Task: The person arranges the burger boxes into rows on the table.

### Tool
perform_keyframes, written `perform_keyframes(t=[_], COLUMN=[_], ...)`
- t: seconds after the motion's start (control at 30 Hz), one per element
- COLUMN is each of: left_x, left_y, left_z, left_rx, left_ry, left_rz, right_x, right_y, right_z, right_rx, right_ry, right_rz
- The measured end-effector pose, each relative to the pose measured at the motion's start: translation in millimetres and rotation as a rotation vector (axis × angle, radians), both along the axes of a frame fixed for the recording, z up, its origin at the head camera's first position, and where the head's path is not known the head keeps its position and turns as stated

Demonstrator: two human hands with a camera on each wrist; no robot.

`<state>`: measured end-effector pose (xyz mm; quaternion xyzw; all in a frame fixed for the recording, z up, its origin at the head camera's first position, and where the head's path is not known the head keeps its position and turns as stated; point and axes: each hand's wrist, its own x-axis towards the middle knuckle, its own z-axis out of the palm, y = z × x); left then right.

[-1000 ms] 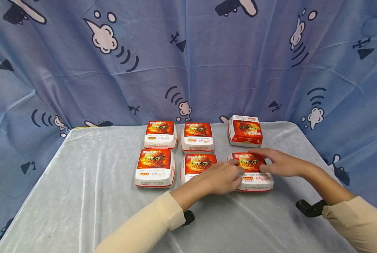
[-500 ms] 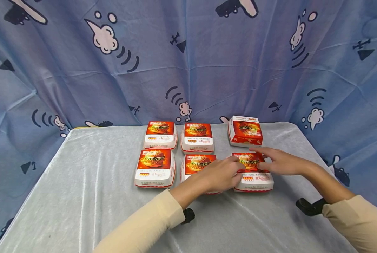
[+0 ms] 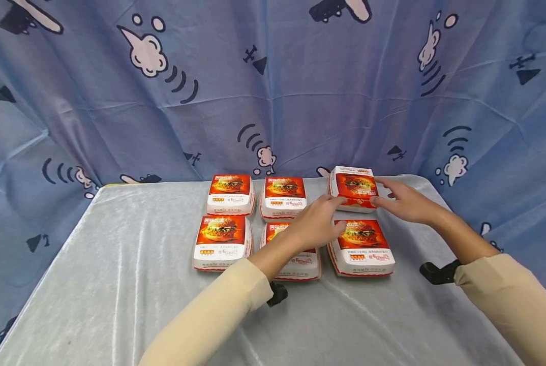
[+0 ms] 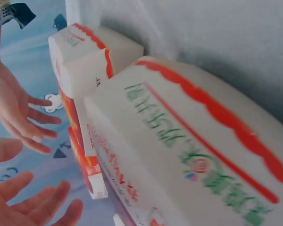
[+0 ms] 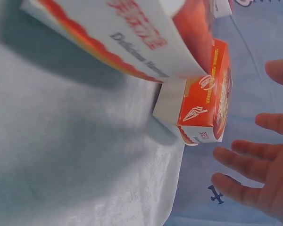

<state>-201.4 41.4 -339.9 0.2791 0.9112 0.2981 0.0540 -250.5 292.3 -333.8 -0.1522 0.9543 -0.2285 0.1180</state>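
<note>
Red-and-white cardboard burger boxes lie in two rows. The back right box (image 3: 356,185) is turned the other way round, its red flap facing the front. My left hand (image 3: 316,223) is over the front middle box (image 3: 300,264), its fingers reaching toward the back right box's near left corner. My right hand (image 3: 407,203) is at that box's right side. In the right wrist view, the fingers of the right hand (image 5: 269,165) are spread, apart from the back right box (image 5: 207,94). Loosely extended fingers show on the left hand (image 4: 33,202) in the left wrist view. Before them sits the front right box (image 3: 364,246).
To the left stand the back middle box (image 3: 283,195), the back left box (image 3: 230,195) and the front left box (image 3: 222,244). Grey cloth covers the table (image 3: 94,274). Behind it hangs a blue patterned curtain (image 3: 273,76).
Both hands have left the front right box and moved back toward the back right box. The right hand has moved farthest. The boxes stay where they were.
</note>
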Motion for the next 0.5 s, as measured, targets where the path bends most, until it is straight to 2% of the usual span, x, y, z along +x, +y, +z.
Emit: perform_keyframes(t=[0.3,0.5], left_x=[-20.0,-29.4], left_y=[9.2,17.4], left_z=[0.2,-1.6], left_rx=[0.071,0.125], left_ry=[-0.126,-0.212], left_rz=[0.042,0.08], right_x=[-19.2,-31.7], right_y=[0.0,0.0], right_z=[4.6,2.7], right_rx=[-0.002,0.003], right_ry=[-0.125,-0.184], right_rz=[-0.093,-0.12])
